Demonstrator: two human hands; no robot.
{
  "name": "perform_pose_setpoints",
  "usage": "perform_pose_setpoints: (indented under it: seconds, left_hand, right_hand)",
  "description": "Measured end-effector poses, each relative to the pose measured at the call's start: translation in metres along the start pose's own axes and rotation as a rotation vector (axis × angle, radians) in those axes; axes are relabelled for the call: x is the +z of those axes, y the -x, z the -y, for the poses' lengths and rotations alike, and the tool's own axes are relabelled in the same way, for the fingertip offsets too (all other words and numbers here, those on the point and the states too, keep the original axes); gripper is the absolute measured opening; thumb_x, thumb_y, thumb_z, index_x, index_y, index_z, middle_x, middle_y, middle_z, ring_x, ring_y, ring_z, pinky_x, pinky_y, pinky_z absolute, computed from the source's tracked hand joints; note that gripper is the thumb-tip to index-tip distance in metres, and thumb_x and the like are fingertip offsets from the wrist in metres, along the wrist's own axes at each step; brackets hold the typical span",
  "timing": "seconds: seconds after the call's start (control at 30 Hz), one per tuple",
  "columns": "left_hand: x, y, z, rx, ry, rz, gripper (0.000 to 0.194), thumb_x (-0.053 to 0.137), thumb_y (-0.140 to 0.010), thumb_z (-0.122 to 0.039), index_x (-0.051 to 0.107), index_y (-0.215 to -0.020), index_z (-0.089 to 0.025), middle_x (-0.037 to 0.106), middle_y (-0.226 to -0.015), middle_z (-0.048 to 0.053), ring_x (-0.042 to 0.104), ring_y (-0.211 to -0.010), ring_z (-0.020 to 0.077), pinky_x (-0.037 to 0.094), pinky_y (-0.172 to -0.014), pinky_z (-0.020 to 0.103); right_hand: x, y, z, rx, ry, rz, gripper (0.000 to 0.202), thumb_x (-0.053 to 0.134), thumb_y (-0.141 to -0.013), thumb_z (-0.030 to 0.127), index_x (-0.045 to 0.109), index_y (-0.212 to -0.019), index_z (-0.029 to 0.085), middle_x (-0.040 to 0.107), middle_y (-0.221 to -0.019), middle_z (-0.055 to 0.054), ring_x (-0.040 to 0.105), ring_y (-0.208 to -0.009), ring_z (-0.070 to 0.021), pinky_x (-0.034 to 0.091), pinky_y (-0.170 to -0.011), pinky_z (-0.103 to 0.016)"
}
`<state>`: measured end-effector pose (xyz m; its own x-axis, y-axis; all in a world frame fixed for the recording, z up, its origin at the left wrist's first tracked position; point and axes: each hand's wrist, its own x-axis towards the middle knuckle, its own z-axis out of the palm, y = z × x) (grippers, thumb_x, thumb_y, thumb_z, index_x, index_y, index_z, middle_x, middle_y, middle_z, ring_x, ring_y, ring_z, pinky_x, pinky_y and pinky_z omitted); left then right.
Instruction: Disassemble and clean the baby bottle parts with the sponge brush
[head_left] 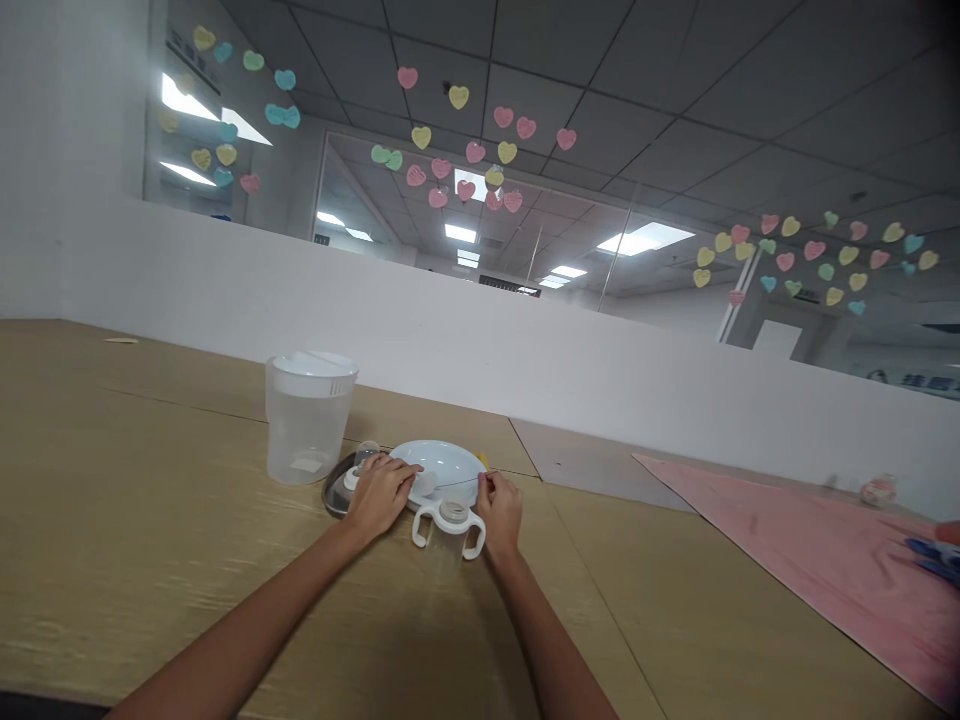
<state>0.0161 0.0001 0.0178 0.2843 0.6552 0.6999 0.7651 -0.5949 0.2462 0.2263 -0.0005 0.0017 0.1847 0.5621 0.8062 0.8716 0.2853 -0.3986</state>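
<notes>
My left hand [381, 492] is closed on a small clear piece [424, 484] over the near left part of a pale blue plate [442, 456]. At the plate's right edge, my right hand [501, 505] pinches the end of a thin dark stick or wire that reaches left across the plate. Between my wrists stands a clear bottle [448, 540] with an open top and a white two-handled ring [424, 512]. A clear dome on a white ring [351, 480] sits on a dark tray [331, 492], partly behind my left hand.
A translucent lidded pitcher [309, 425] stands left of the tray. A pink cloth [817, 550] covers the table's right side, with a small pinkish object [878, 490] and a blue item [936, 558] near another person's fingers. Behind the table [187, 520] rises a white wall [450, 340].
</notes>
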Motion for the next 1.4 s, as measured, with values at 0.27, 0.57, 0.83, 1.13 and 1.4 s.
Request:
perform_pose_setpoints:
  seconds: [0.27,0.57,0.83,1.13,1.4]
  left_hand:
    - [0.007,-0.005,0.001,-0.178,0.333,-0.056,0.031,0.043,-0.085,-0.035,0.07,-0.082,-0.02,0.071,-0.091,0.005,0.06,-0.09,0.0208,0.039,-0.09,0.039]
    - [-0.006,-0.005,-0.006,-0.301,0.571,-0.498,0.035,0.042,-0.088,-0.041,0.065,-0.099,-0.017,0.07,-0.099,0.007,0.063,-0.094,0.0196,0.047,-0.088,0.033]
    - [-0.004,0.002,-0.022,-0.046,0.5,-0.552,0.027,0.042,-0.091,-0.031,0.066,-0.091,-0.02,0.071,-0.094,0.002,0.06,-0.101,0.0164,0.04,-0.1,0.037]
    - [-0.007,0.014,-0.06,0.24,0.51,-0.546,0.022,0.043,-0.091,-0.021,0.064,-0.096,-0.02,0.072,-0.089,0.002,0.065,-0.085,0.0148,0.045,-0.094,0.039]
    - [-0.005,0.014,-0.051,0.054,0.649,-0.501,0.024,0.044,-0.088,-0.024,0.064,-0.101,-0.021,0.068,-0.086,0.005,0.064,-0.073,0.0166,0.051,-0.077,0.034]
  right_hand:
    - [-0.002,0.0,0.001,-0.015,-0.003,-0.006,0.036,0.035,-0.09,0.034,0.06,-0.071,0.015,0.063,-0.066,-0.005,0.053,-0.064,-0.0172,0.033,-0.069,-0.028]
    - [-0.001,0.0,0.001,-0.022,-0.002,-0.016,0.039,0.033,-0.091,0.036,0.06,-0.07,0.015,0.063,-0.066,-0.006,0.053,-0.064,-0.0169,0.034,-0.069,-0.028]
    - [-0.001,0.0,0.001,0.004,-0.035,0.015,0.036,0.036,-0.089,0.034,0.059,-0.071,0.015,0.063,-0.068,-0.007,0.054,-0.066,-0.0171,0.034,-0.07,-0.028]
    - [-0.001,0.0,0.001,-0.003,-0.017,0.001,0.036,0.035,-0.09,0.033,0.06,-0.073,0.015,0.064,-0.068,-0.006,0.055,-0.066,-0.017,0.035,-0.07,-0.029]
    - [-0.002,0.0,0.002,-0.012,-0.012,-0.002,0.038,0.033,-0.09,0.035,0.06,-0.071,0.015,0.064,-0.068,-0.007,0.053,-0.065,-0.0171,0.034,-0.068,-0.028]
